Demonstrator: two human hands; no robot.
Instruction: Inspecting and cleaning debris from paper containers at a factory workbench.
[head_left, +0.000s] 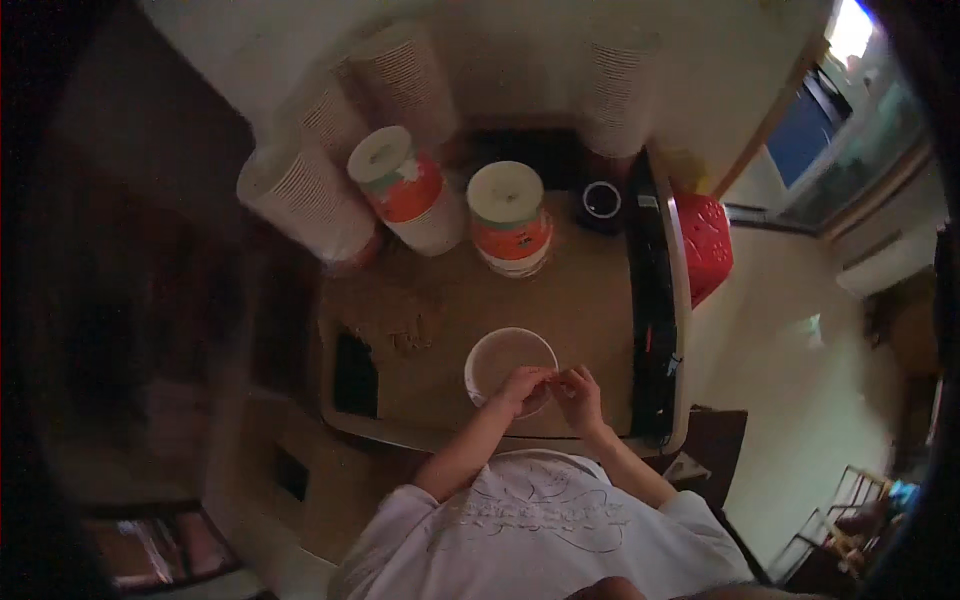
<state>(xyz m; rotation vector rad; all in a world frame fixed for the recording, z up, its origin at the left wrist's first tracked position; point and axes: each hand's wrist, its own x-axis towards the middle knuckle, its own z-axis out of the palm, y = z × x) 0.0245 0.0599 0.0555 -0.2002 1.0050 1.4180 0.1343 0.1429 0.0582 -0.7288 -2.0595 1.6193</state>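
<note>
One brown-topped desk (590, 300), corners rounded; four tall, ribbed stacks of pale cups (310, 205) along its rear and left; two cylindrical tubs (510, 225), orange-banded; one round white bowl (500, 355) near the front edge; two hands at its right rim, left hand (525, 384) and right hand (580, 397), fingers bent, fingertips together; grip aperture and any held item cannot be determined.

White short-sleeved shirt (550, 565), swirling print (545, 511)

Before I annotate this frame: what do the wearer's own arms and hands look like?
Left hand and right hand: bare, no gloves visible. Forearms: uncovered. Shirt: pale, whitish, short sleeves, dark curling line print on the front. Finer detail too dim to tell.
</note>
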